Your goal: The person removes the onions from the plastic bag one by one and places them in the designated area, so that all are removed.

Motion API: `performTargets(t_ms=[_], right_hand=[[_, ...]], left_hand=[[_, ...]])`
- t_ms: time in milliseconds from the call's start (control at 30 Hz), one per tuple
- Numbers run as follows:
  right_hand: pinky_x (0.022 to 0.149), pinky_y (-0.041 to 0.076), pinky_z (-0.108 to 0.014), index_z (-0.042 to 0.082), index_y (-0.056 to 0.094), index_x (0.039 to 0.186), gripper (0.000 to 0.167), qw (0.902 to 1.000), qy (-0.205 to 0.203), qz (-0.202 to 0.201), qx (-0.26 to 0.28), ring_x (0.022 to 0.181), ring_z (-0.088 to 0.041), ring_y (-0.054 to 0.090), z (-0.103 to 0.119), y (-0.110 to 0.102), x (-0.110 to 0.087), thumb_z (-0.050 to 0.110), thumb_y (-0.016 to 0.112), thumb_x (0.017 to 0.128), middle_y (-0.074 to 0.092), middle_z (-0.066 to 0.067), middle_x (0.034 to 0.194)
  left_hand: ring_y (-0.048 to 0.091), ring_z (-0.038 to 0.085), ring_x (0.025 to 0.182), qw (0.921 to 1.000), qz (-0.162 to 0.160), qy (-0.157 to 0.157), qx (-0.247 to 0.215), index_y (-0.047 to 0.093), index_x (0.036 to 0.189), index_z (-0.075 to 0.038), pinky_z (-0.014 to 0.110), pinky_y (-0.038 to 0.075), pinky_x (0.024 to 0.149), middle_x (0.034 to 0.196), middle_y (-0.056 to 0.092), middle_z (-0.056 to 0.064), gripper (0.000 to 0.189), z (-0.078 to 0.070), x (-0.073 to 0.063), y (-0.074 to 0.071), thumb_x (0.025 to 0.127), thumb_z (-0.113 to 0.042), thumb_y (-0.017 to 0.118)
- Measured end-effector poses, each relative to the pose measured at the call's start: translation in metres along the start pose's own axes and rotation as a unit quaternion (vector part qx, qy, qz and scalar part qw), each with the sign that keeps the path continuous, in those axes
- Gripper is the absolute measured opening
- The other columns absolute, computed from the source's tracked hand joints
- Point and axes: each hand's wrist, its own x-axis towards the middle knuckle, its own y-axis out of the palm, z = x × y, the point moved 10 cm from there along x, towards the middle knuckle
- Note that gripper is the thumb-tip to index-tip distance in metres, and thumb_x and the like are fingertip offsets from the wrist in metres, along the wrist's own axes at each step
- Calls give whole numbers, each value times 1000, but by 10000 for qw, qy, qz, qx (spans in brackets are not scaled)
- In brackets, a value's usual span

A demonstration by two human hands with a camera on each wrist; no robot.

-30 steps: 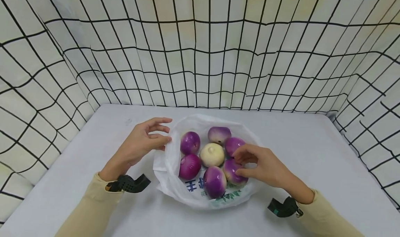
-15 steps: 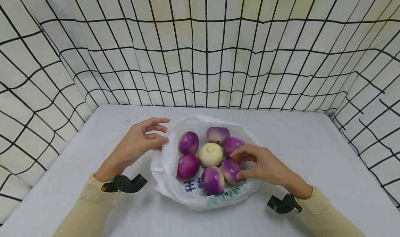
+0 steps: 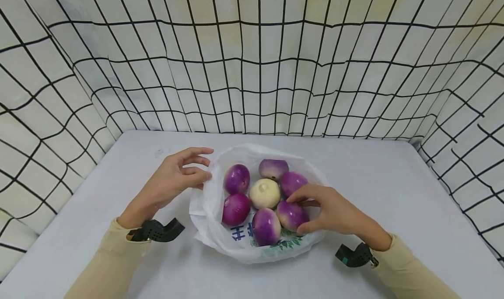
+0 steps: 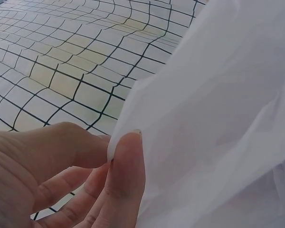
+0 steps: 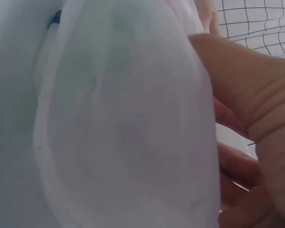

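White bag: a thin plastic bag (image 3: 210,216), open at the top with a soft, rumpled rim; up close in the right wrist view its wall looks milky and see-through.
Bag print: blue characters (image 3: 238,233) and green leaves (image 3: 290,242), both at the bag's near side.
Bulb at the right hand: a glossy purple bulb (image 3: 289,216), onion-like and rounded, paler along its left edge; it sits inside the bag, toward the near right.
Pale bulb: a cream bulb (image 3: 264,195) with a small knob on top, mid-bag, ringed by the purple ones.
Magenta bulb: a deep, even-coloured bulb (image 3: 236,209) at the bag's left.
Other purple bulbs: a shiny one (image 3: 237,179) at the bag's far left, a flatter one (image 3: 273,169) fading to white at the far side, one (image 3: 292,181) at the far right, and a pale-sided one (image 3: 266,227) at the near side.
Right hand: the right hand (image 3: 330,209) reaches into the bag, thumb and forefinger bent around its bulb.
Left hand: the left hand (image 3: 173,172) pinches the bag's left rim between thumb and forefinger.
Table: a white table (image 3: 378,172) under the bag.
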Motion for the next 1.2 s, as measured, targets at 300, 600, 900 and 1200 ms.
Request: performTargets(t_ms=[300,600,900,1200], right_hand=[[96,61,-32,17,68,125,56,9963,-271,-22,-809,112,-19,70,7,2,2,21,93,75,68,-1,128],[95,62,-31,14,66,128,57,9931,-454,-126,-1074,110,-17,71,13,3,1,9,85,74,69,-2,126],[90,61,-27,15,66,131,59,9900,-403,-234,-1331,106,-8,67,16,1,-2,7,77,73,70,1,125],[92,61,-28,19,65,133,59,9862,-465,-131,-1581,107,-9,66,16,5,-2,20,87,78,69,1,128]], left_hand=[[75,11,94,10000,-27,23,73,49,151,-15,30,65,82,136,57,19,64,-3,-1,-2,94,-19,77],[75,12,95,10000,-27,-4,-13,50,150,-18,31,65,82,136,57,16,62,1,1,-2,94,-17,76],[75,13,95,10000,2,19,-34,51,149,-18,32,65,83,134,57,16,61,0,1,-2,94,-19,76],[75,13,96,9999,11,-9,-119,51,149,-18,33,65,82,135,56,16,62,0,0,-2,93,-17,76]])
